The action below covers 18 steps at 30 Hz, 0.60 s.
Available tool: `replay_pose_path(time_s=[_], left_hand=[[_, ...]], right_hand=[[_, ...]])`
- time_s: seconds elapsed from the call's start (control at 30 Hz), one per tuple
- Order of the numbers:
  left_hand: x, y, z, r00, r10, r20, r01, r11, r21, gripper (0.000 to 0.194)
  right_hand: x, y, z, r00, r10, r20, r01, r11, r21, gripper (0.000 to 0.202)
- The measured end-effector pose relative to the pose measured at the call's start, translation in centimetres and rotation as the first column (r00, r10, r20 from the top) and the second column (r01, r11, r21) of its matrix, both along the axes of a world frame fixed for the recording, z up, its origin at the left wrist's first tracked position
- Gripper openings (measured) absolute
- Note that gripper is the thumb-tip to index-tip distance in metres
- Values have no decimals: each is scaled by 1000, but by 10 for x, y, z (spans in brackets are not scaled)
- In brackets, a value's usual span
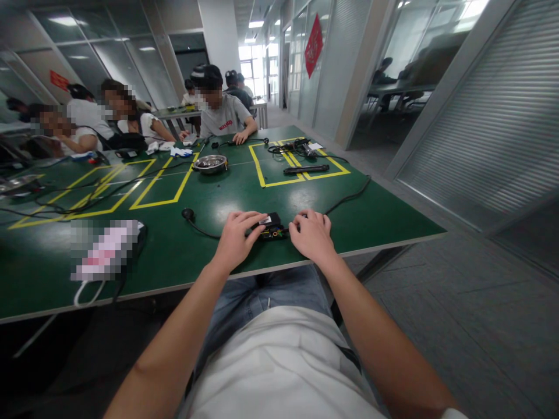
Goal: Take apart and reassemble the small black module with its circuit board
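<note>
Black box just below frame centre, on green table, near edge. Left hand holds box's left end, thumb and fingers narrow. Right hand just right of box, fingers curled by cord; grip cannot tell. Plug left of centre. Bowl upper centre-left.

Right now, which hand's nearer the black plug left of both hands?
Left. The left hand, at the black box, is right of the plug; the right hand is farther right, past the box.
</note>
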<state>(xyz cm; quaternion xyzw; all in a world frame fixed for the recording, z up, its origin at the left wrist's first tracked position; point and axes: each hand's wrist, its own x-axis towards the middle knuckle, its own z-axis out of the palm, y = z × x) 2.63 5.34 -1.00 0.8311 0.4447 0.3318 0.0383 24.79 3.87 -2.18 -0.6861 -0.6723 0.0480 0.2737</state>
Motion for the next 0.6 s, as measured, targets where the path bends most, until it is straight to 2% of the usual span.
replay_pose_path(time_s=[0.07, 0.13, 0.6], left_hand=[[1, -1, -1, 988, -141, -60, 139, 989, -49, 32], [1, 0, -3, 975, -203, -94, 195, 977, -84, 33], [3, -1, -1, 977, -187, -106, 177, 979, -96, 32]], right_hand=[[0, 0, 1, 1000, 5, -1, -5, 1000, 4, 28], [0, 0, 1, 1000, 2, -1, -2, 1000, 2, 28], [0, 1, -3, 1000, -13, 8, 12, 1000, 10, 28]])
